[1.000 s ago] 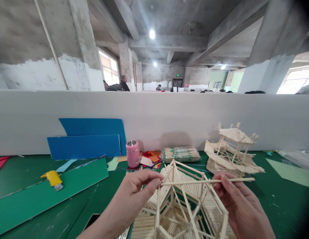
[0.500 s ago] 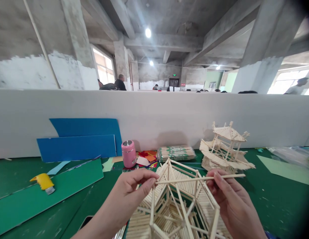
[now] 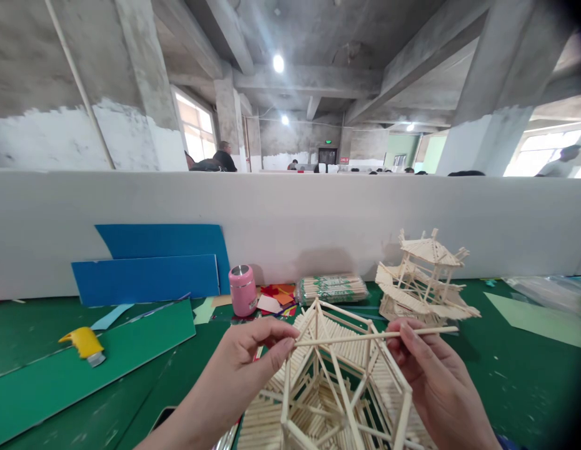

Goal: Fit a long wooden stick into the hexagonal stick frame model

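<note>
Both hands, the left hand [image 3: 253,350] and the right hand [image 3: 424,369], pinch one thin wooden stick [image 3: 375,336] at its ends, fingers closed on it. It looks light and easy to snap above the fragile stick roof frame [image 3: 332,387], so the ends seem the best hold.

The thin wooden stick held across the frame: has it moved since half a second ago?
No. The stick lies across the frame model below the small pavilion, as before, between both hands.

No readable txt. Stick pack [image 3: 332,289], beyond left hand [image 3: 255,350] & just past the frame: green printed band, chars too small/blurred to read. Far wall signs, 1 green [image 3: 327,141], 1 red [image 3: 343,160], well beyond both hands: illegible.
</note>
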`<state>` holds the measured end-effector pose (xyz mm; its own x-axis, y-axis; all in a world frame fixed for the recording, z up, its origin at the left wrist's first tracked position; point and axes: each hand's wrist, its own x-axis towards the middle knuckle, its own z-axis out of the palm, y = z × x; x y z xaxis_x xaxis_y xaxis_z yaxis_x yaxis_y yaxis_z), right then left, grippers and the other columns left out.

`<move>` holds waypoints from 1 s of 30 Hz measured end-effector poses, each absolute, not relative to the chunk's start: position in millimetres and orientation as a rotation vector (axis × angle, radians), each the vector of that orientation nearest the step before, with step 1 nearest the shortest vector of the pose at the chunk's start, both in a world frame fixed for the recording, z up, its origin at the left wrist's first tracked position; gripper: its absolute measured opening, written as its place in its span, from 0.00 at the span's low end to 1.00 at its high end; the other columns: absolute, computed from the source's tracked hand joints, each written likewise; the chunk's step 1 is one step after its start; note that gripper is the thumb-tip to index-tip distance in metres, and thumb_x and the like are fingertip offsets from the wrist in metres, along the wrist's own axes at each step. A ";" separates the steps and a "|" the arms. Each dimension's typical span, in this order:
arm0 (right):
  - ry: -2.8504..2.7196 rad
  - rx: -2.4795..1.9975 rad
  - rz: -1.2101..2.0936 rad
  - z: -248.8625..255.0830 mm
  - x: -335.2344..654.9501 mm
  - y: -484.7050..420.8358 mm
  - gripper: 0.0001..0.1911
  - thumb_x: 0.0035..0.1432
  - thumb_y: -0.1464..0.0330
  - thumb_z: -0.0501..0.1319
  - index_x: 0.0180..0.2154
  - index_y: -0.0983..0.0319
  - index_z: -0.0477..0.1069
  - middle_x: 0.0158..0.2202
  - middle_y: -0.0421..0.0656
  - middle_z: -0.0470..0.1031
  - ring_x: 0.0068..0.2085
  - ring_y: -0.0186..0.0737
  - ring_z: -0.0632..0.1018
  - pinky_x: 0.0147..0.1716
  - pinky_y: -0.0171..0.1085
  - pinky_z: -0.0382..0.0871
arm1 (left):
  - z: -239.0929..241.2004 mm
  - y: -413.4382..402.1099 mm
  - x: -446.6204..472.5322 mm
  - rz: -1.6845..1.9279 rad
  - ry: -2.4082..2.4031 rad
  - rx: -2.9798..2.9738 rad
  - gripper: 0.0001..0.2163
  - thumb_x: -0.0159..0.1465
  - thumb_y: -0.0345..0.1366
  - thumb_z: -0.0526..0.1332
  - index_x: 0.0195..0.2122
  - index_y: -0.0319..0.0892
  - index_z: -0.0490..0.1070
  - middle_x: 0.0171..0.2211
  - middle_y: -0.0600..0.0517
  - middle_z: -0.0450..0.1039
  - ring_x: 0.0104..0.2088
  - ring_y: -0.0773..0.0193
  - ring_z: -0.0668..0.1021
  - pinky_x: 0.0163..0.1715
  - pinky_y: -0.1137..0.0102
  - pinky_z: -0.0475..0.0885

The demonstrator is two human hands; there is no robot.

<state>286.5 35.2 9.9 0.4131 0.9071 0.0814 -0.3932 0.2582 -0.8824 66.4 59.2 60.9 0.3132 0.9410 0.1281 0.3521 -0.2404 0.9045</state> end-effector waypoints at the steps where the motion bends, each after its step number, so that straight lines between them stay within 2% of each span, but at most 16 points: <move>1: -0.676 -0.911 0.991 10.2 286.4 35.8 0.12 0.40 0.63 0.67 0.29 0.61 0.74 0.25 0.41 0.72 0.24 0.32 0.70 0.22 0.30 0.67 | 60.8 58.8 66.5 0.906 1.161 1.762 0.06 0.57 0.37 0.57 0.30 0.45 0.72 0.28 0.55 0.71 0.30 0.66 0.70 0.30 0.74 0.64; 10: -0.646 -0.844 1.084 8.0 286.7 45.5 0.09 0.44 0.65 0.65 0.30 0.62 0.73 0.25 0.39 0.71 0.25 0.29 0.69 0.23 0.26 0.66 | 59.7 61.2 67.2 0.918 1.178 1.761 0.06 0.56 0.37 0.58 0.30 0.43 0.72 0.26 0.54 0.71 0.29 0.66 0.70 0.30 0.74 0.64; 30: -0.735 -0.833 1.103 4.8 288.4 49.8 0.08 0.49 0.64 0.62 0.32 0.60 0.72 0.27 0.37 0.68 0.26 0.29 0.65 0.24 0.27 0.62 | 60.7 60.5 67.9 0.936 1.185 1.753 0.05 0.55 0.36 0.58 0.28 0.43 0.73 0.25 0.55 0.71 0.28 0.67 0.70 0.29 0.74 0.64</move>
